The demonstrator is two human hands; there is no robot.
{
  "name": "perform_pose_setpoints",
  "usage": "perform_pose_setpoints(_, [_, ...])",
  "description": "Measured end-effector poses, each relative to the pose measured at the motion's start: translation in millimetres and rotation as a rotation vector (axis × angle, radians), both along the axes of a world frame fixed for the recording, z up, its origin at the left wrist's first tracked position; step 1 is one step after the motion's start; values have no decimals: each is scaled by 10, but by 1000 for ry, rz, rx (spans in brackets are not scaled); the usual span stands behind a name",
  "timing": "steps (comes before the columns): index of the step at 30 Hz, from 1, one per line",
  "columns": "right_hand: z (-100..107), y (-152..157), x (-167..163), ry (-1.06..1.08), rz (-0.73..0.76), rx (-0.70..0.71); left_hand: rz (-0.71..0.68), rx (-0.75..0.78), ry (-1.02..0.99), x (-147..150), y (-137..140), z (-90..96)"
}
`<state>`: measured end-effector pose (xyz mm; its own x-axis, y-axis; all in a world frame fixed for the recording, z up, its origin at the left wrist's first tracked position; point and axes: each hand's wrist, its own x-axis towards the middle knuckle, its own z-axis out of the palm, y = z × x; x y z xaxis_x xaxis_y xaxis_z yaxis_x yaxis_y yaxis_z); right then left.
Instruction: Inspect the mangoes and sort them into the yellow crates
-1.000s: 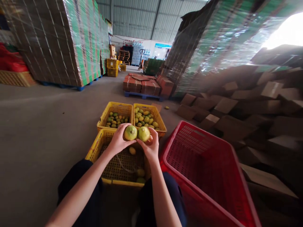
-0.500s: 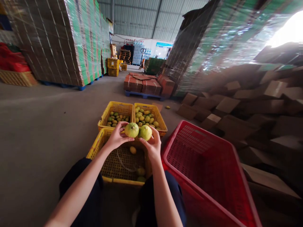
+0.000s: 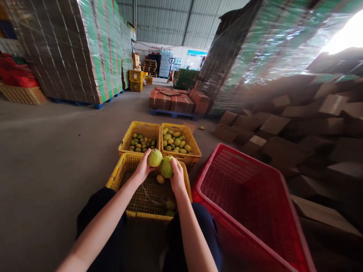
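I watch remotely: left hand (image 3: 143,168) grips one fruit (image 3: 154,158), right hand (image 3: 178,177) grips a second fruit (image 3: 166,167) (slightly lower), both between the hands.

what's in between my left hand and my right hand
In the head view: a yellow-green fruit in your left hand and a greener fruit in your right hand.

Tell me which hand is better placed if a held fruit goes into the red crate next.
Right, I'd say: the right hand, gripping the greener fruit, is nearer the red crate, which stands on that side. The left hand, holding the paler fruit, would likely have to cross the right arm.
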<state>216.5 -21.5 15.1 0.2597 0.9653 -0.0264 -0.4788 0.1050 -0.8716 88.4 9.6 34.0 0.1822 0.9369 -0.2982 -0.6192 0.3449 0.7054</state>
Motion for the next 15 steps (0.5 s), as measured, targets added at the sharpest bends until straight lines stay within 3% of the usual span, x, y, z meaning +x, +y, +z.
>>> perform_pose_setpoints(3, [33,16,-90,144,-16,-61,45,-63,19,53,-14,49])
perform_pose_setpoints(8, [144,29,-147,303,-33,-118,240,-118,-5,139,-46,104])
perform_pose_setpoints(15, [321,4,-90,271,28,-109,210,-108,-127,169,-14,129])
